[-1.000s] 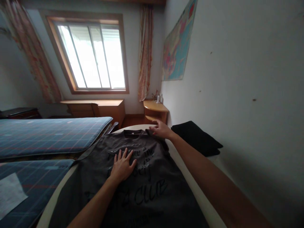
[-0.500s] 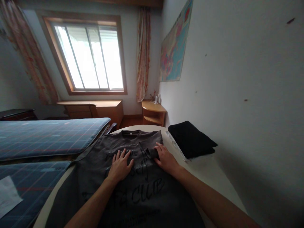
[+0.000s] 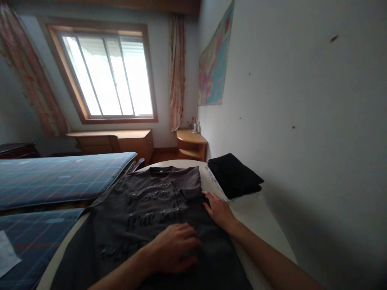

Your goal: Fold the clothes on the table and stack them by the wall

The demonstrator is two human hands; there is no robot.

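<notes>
Lower middle of the frame: two hands point(image 3: 173, 249) point(image 3: 220, 210), one printed shirt point(image 3: 145, 209), one desk point(image 3: 261, 225). Left: two plaid cushions point(image 3: 66, 175) point(image 3: 36, 237), one paper sheet point(image 3: 7, 255). Upper part: one window point(image 3: 109, 76), two curtains point(image 3: 33, 76) point(image 3: 177, 76), one map point(image 3: 214, 64). Right of centre: apparently one black cloth pile point(image 3: 234, 175), too dark to count layers.

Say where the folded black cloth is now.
In the head view, the folded black cloth sits right of centre on the pale table, between the printed dark grey shirt and the wall, just beyond the right hand.
</notes>
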